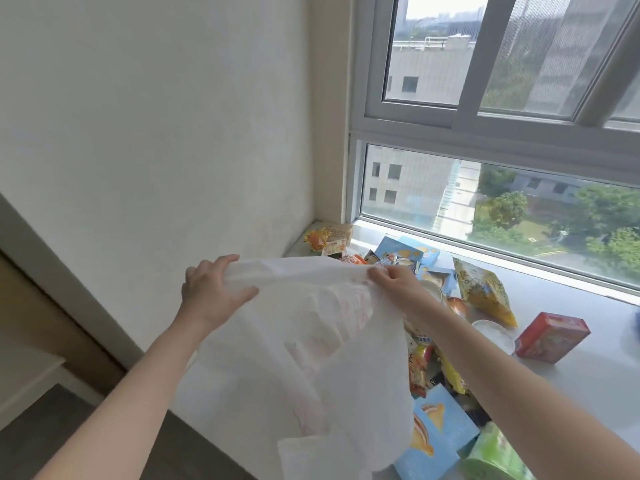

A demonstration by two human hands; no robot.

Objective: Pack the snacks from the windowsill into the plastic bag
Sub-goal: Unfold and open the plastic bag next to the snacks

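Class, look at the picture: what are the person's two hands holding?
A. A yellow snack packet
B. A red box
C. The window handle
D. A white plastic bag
D: the left hand and right hand both grip the top edge of the white plastic bag, stretched between them.

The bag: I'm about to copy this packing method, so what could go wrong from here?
1. The bag is thin; corners of the red box or blue box might tear it.
2. Both hands, left and right, grip the rim, so neither is free to pick up snacks.
3. The hanging bag hides part of the pile and could sweep packets off the sill.
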